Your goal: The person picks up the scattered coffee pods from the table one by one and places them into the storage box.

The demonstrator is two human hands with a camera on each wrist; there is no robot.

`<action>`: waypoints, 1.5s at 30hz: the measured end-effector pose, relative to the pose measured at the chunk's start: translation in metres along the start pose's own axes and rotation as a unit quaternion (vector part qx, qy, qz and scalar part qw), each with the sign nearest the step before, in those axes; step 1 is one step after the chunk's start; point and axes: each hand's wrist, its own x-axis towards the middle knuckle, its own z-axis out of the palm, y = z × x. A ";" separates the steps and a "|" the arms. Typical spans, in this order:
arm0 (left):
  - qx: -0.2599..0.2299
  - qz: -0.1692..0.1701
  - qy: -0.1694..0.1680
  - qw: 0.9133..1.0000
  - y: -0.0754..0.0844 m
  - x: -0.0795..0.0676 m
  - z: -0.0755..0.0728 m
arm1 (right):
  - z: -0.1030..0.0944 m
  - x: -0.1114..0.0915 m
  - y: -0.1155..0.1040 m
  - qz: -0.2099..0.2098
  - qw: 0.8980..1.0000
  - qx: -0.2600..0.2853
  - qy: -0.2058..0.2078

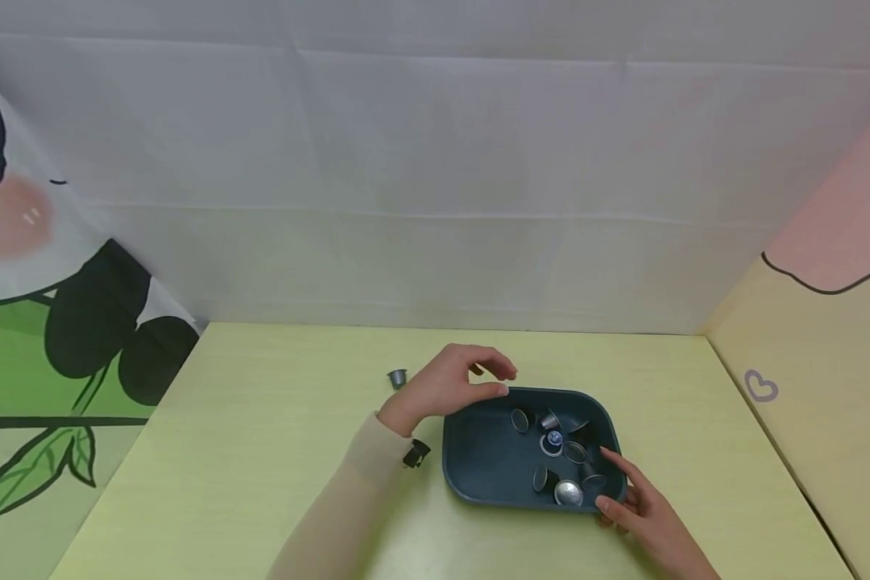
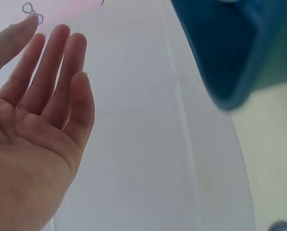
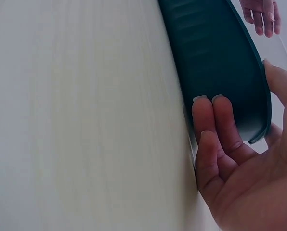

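A dark blue-green tray [image 1: 478,459] sits on the table with several small metallic cups, like coffee capsules [image 1: 569,493], lying loose mostly in its right half. My right hand [image 1: 644,509] holds the tray's near right corner. In the right wrist view its thumb is at the rim and the fingers [image 3: 225,120] curl against the outer wall. My left hand [image 1: 453,385] is over the back left corner, with nothing in its grasp. The left wrist view shows its fingers [image 2: 54,72] slightly bent and apart from the tray [image 2: 220,57].
One more silver capsule [image 1: 397,378] stands on the pale yellow table [image 1: 261,435], behind my left wrist. A white cloth backdrop [image 1: 435,201] rises at the table's far edge. Printed panels [image 1: 826,346] flank it left and right.
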 end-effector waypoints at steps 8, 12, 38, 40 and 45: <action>0.005 -0.011 0.027 1.000 -0.019 -0.013 -0.006 | 0.000 -0.001 0.000 0.007 1.000 -0.002 0.004; -0.002 -0.020 0.036 0.999 -0.031 -0.020 -0.009 | 0.000 -0.001 0.000 0.007 1.000 0.001 0.004; 0.021 -0.154 0.149 0.977 -0.098 -0.084 -0.053 | -0.003 0.004 0.005 -0.043 0.999 0.009 -0.013; 0.022 -0.165 0.152 0.974 -0.103 -0.087 -0.053 | -0.003 0.004 0.006 -0.038 0.999 0.008 -0.012; 0.024 -0.188 0.144 0.971 -0.119 -0.089 -0.048 | -0.003 0.003 0.005 -0.027 1.000 0.005 -0.009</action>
